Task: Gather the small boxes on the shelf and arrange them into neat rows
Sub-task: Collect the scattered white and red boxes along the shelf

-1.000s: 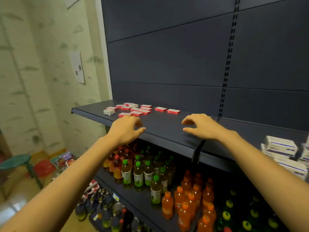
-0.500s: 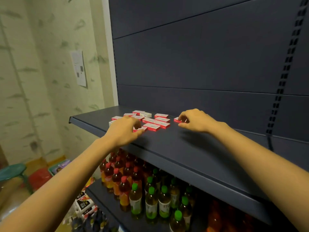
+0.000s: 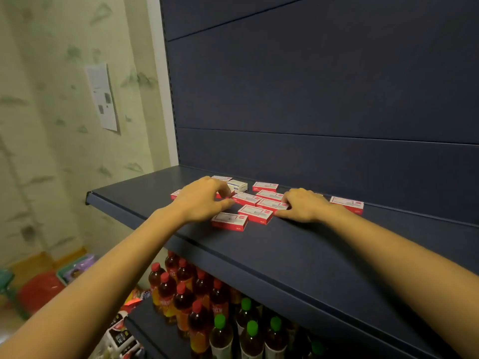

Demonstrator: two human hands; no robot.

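Note:
Several small red-and-white boxes lie scattered flat on the dark shelf [image 3: 298, 244], among them a front box [image 3: 229, 221], a second box [image 3: 255, 213] behind it and a lone box [image 3: 347, 204] far right. A white-and-blue box [image 3: 237, 185] sits at the back. My left hand [image 3: 201, 202] hovers over the left of the cluster, its curled fingers and thumb pinching a partly hidden red box [image 3: 223, 195]. My right hand [image 3: 304, 207] rests on the shelf at the cluster's right side, with its fingertips against a middle box [image 3: 272, 204] and its thumb by the second box.
The shelf's back panel [image 3: 324, 99] rises right behind the boxes. On the lower shelf stand red-capped bottles [image 3: 181, 294] and green-capped bottles [image 3: 248, 332]. A wall with a paper notice [image 3: 102, 97] is on the left, and floor clutter [image 3: 39, 288] lies below it.
Both hands have moved forward from the shelf's front edge into the cluster of boxes. The view has moved closer and to the left, so the white boxes at far right are out of frame.

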